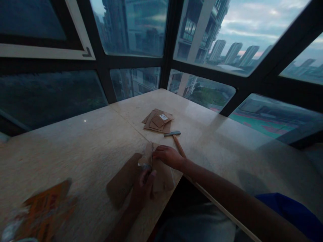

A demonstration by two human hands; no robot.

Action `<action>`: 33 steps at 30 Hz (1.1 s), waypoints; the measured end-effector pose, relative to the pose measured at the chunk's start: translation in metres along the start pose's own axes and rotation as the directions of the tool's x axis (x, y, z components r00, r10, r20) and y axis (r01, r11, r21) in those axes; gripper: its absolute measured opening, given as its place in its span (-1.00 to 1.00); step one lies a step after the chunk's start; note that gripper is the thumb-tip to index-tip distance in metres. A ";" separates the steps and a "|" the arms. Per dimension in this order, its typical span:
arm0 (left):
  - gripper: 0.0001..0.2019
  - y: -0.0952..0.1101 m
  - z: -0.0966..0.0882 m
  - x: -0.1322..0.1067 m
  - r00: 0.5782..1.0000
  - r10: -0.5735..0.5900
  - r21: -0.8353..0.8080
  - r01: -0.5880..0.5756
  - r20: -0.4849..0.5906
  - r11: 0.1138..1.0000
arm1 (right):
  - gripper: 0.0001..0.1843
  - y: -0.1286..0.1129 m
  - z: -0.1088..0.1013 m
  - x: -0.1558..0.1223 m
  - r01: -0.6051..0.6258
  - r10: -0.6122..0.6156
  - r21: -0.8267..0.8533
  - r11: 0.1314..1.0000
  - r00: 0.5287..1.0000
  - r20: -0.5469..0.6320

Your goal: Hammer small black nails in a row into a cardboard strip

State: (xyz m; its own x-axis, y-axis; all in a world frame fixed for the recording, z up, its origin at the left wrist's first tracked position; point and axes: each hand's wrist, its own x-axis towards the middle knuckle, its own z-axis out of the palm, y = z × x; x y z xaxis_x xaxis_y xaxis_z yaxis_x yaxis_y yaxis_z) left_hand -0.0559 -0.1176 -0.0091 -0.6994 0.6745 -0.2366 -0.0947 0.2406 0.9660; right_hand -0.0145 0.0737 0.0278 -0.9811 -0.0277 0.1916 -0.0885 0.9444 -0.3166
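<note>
A brown paper or card piece (161, 178), flat and folded-looking, lies on the pale stone counter near its front edge. My right hand (169, 157) rests over its upper part, fingers bent and closed on the raised edge near the middle. Just below, my left hand (143, 186) is closed, thumb and fingers drawn together beside the same piece. A small shiny, pale bit (144, 165) shows at the left fingertips; its kind is unclear. Another brown flap (123, 181) spreads to the left; I cannot tell whether it is joined.
A hammer (179, 145) with a wooden handle lies beyond my right wrist. Behind it sits a pile of brown paper packets (157, 122), the top one labelled. An orange printed packet (47, 205) is blurred at lower left. Windows (133, 28) border the counter (83, 144).
</note>
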 end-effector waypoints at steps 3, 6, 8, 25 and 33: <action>-0.65 0.007 0.004 0.017 0.997 0.059 0.117 -0.052 -0.055 0.992 | -0.78 -0.001 0.000 0.002 0.025 -0.025 0.054 0.998 1.000 -0.001; -0.69 0.009 0.012 0.032 0.996 0.037 0.140 -0.026 -0.079 0.990 | -0.73 -0.001 -0.003 0.007 0.029 -0.026 0.122 0.992 0.999 -0.030; -0.68 0.008 0.017 0.037 0.993 0.054 0.094 -0.044 -0.104 0.995 | -0.70 -0.001 -0.007 0.009 0.022 -0.011 0.179 0.984 0.998 -0.062; -0.58 0.013 0.017 0.034 0.965 0.083 0.151 -0.046 -0.250 0.988 | -0.81 0.052 0.001 -0.002 -0.451 0.503 0.286 0.845 0.853 -0.140; -0.58 0.006 0.009 0.039 0.914 0.041 0.111 0.005 -0.404 0.994 | -0.73 0.054 0.007 -0.014 -0.449 0.500 0.284 0.847 0.855 -0.140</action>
State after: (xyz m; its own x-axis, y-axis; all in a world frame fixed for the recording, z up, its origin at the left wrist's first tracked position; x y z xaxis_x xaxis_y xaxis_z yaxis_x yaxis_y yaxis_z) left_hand -0.0776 -0.0841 -0.0133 -0.9291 0.3444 -0.1349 -0.0190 0.3199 0.9473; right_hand -0.0068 0.1226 0.0017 -0.8588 0.4941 0.1357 0.3165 0.7199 -0.6178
